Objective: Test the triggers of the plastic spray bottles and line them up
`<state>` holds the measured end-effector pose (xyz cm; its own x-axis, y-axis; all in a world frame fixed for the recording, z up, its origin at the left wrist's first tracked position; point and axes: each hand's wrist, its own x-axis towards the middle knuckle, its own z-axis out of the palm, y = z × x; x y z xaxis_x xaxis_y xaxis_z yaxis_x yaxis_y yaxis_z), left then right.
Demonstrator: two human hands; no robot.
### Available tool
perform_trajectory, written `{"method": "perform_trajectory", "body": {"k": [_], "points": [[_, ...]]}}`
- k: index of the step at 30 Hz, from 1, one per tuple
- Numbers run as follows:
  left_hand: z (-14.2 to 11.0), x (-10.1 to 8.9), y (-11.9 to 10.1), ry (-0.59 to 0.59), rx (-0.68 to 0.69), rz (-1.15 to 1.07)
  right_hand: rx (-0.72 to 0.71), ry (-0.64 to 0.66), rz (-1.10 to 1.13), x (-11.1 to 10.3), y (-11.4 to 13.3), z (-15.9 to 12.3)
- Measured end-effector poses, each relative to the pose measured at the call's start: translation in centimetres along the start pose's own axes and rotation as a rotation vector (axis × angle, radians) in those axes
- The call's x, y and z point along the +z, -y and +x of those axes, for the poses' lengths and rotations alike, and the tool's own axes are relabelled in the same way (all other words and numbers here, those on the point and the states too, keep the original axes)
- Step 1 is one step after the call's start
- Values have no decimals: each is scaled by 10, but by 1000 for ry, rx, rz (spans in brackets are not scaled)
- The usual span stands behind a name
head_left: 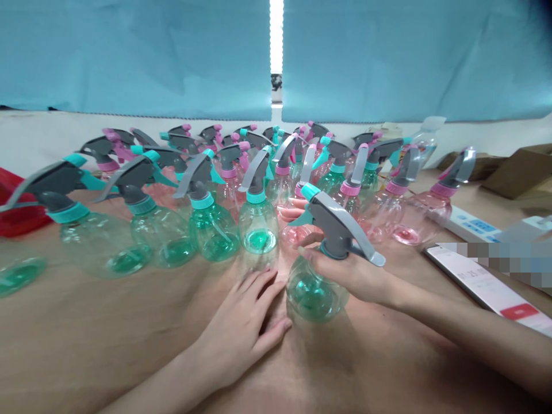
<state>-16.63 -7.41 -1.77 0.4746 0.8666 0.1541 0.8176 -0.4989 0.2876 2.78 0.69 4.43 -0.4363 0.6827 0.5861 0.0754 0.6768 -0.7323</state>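
Over 20 spray bottles (317, 293), crowded, exact count unclear; 2 hands (237, 328); 1 phone (478, 282); 1 light strip (276, 40).

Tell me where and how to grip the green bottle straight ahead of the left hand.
I'd take the green bottle by its rounded shoulder, just under the teal collar, from the near side. It stands upright and narrows towards that collar; the next green bottle sits close on its left. The grey sprayer head slopes down towards you, so keep your fingers below it.
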Motion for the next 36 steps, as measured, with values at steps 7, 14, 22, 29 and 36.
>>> {"method": "perform_trajectory", "body": {"k": [7, 14, 22, 29, 36], "points": [[1, 0, 0, -1, -5, -7, 61, 13, 27, 1, 2, 0], [0, 0, -1, 23, -11, 5, 83, 23, 38, 0, 5, 3], [-1, -1, -1, 21, -11, 17, 143, -2, 5, -3, 15, 0], [-1, -1, 0, 3, -6, 20, 138, 7, 20, -6, 16, -3], [-1, 1, 0, -9, -7, 14, 111, -20, 38, -2, 9, -2]]}}
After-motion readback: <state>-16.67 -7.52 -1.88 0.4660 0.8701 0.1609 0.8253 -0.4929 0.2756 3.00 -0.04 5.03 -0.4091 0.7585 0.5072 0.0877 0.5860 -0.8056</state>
